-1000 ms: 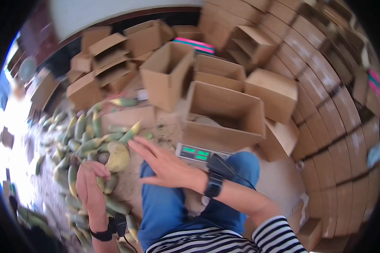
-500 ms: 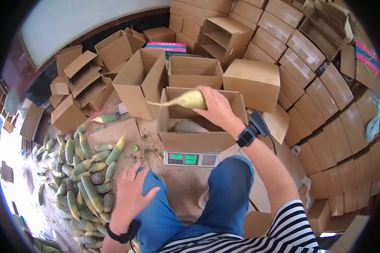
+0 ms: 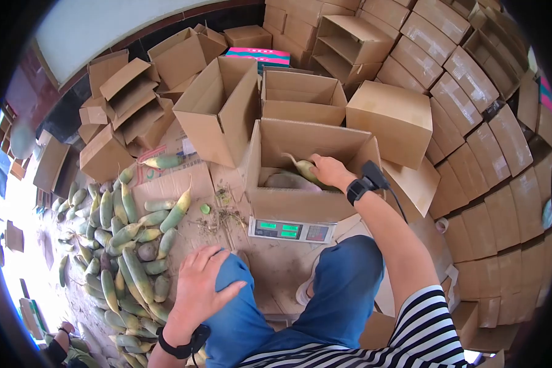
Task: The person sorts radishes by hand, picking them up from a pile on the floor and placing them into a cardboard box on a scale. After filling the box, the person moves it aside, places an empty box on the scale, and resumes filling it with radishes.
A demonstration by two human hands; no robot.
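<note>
My right hand (image 3: 331,172) reaches into an open cardboard box (image 3: 297,203), its fingers closed on a green-white radish (image 3: 306,169) with a long thin root pointing left. Beneath it, a paler radish (image 3: 282,180) lies in the same box, partly covered by the held one and the front wall. The box stands on a flat digital scale (image 3: 291,230) with lit green displays. My left hand (image 3: 199,285) rests on my left knee, fingers stretched out and holding nothing. A large heap of radishes (image 3: 132,270) spreads over the floor to its left.
Open cardboard boxes (image 3: 218,116) stand behind the scale, with a closed carton (image 3: 389,119) to their right. Stacked cartons (image 3: 466,135) line the right wall. A single radish (image 3: 164,161) lies on flattened cardboard. Part of another person's arm (image 3: 62,340) shows at lower left.
My right hand has lowered the radish from above the box down inside it, still gripping it. My left hand stays on the knee. The view has shifted slightly, and another person's arm appears at lower left.
</note>
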